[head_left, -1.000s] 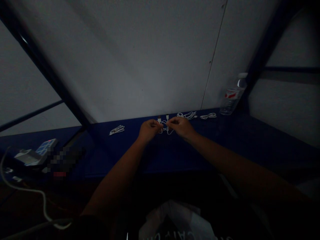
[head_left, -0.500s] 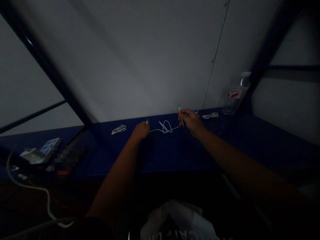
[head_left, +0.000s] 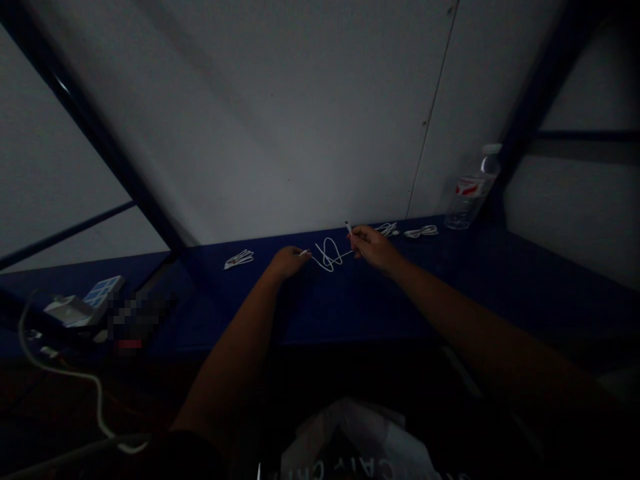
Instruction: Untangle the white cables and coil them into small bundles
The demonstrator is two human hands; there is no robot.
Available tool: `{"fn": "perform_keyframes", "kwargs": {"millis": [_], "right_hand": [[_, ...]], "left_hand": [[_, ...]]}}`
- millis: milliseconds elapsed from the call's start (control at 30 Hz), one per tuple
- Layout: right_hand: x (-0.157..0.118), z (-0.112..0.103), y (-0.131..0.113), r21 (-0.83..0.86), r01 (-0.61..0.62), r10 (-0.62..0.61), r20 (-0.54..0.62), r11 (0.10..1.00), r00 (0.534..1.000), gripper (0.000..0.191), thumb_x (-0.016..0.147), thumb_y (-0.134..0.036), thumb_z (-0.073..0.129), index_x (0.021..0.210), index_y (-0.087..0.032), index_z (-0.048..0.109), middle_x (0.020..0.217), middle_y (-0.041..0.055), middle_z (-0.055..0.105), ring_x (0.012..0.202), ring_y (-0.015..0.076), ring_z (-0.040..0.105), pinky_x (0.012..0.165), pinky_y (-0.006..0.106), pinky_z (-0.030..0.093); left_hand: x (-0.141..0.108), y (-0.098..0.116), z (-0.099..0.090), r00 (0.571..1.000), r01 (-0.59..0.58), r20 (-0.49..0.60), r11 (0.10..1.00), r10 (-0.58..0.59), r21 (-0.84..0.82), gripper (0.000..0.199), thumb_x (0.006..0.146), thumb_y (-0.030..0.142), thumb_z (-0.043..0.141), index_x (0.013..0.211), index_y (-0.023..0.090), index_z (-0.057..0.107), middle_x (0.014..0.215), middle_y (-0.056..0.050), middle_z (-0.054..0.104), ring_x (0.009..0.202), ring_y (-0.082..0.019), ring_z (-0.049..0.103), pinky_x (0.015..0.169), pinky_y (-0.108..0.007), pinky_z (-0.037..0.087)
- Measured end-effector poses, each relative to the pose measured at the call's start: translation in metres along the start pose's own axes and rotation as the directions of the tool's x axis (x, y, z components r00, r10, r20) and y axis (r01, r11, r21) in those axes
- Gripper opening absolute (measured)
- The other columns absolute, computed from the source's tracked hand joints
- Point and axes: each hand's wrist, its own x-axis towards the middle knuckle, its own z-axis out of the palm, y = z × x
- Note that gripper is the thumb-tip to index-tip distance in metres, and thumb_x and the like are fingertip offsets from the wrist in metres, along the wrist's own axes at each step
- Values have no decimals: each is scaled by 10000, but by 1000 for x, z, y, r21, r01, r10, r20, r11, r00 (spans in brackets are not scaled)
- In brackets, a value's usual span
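A thin white cable (head_left: 331, 261) lies in loose crossing loops on the blue shelf (head_left: 340, 313), between my two hands. My left hand (head_left: 291, 261) is closed on one end of it, where a small white plug shows at the fingertips. My right hand (head_left: 369, 245) pinches the other end, and its white connector sticks up past the fingers. One coiled white cable (head_left: 239, 259) rests left of my left hand. Just beyond my right hand lie a second bundle (head_left: 387, 230) and a third bundle (head_left: 421, 232) of white cable.
A clear plastic bottle (head_left: 470, 193) with a red and white label stands at the back right. Blue metal posts slant at both sides before a grey wall (head_left: 300, 120). At the left are a white and blue box (head_left: 104, 293) and a hanging thicker white cable (head_left: 97, 393).
My hands have come closer together, the left moving right and the right slightly left. The cable's loops between them have shifted, and more of the bundle behind my right hand shows.
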Motion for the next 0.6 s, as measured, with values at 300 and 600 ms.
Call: {"fn": "perform_keyframes", "kwargs": {"millis": [300, 600], "right_hand": [[0, -1, -1, -24, 19, -18, 15, 1000, 1000, 183, 821, -378, 606, 875, -206, 579, 720, 3, 570, 591, 137, 538, 561, 280, 468], [0, 2, 2, -64, 53, -51, 28, 997, 998, 230, 834, -432, 564, 870, -206, 547, 721, -1, 567, 552, 137, 530, 540, 287, 431]], "left_hand": [[9, -13, -1, 999, -50, -23, 998, 49, -24, 301, 818, 444, 655, 842, 148, 701, 904, -128, 712, 928, -261, 638, 828, -316, 465], [-1, 7, 12, 997, 67, 80, 625, -7, -777, 530, 877, 490, 616, 1242, 169, 405, 1064, -177, 670, 845, -218, 699, 796, -393, 551]]}}
